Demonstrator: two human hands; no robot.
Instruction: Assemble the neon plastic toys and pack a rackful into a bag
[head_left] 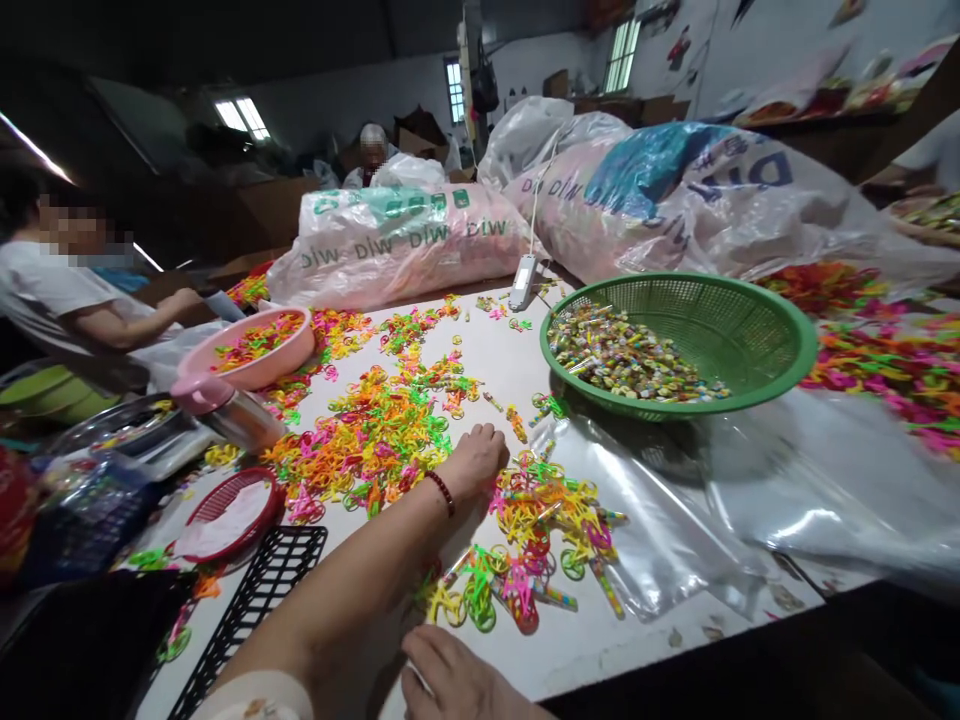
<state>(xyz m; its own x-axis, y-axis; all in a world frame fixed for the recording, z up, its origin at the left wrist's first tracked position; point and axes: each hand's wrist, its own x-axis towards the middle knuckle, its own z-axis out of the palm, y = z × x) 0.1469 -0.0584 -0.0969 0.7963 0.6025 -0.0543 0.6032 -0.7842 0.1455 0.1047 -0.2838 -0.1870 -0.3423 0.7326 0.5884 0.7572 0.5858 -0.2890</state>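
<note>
My left hand [477, 462] reaches out over the white table [517, 370], a red bead bracelet [442, 492] on its wrist. Its fingers curl down between two heaps of small coloured plastic pieces: a big heap [375, 440] to its left and a smaller heap [547, 520] to its right. The fingertips are hidden. My right hand [454, 685] lies at the near table edge below the smaller heap, with its fingers bent. Whether it holds anything is hard to see.
A green basket [750, 330] of wrapped pieces stands right of centre on clear plastic bags [675, 520]. A pink bowl [259, 365], a bottle [225, 410], a small red basket [229, 515] and a black tray [255, 600] lie left. Big filled sacks [675, 190] close the back. Other people sit at the left and at the far back.
</note>
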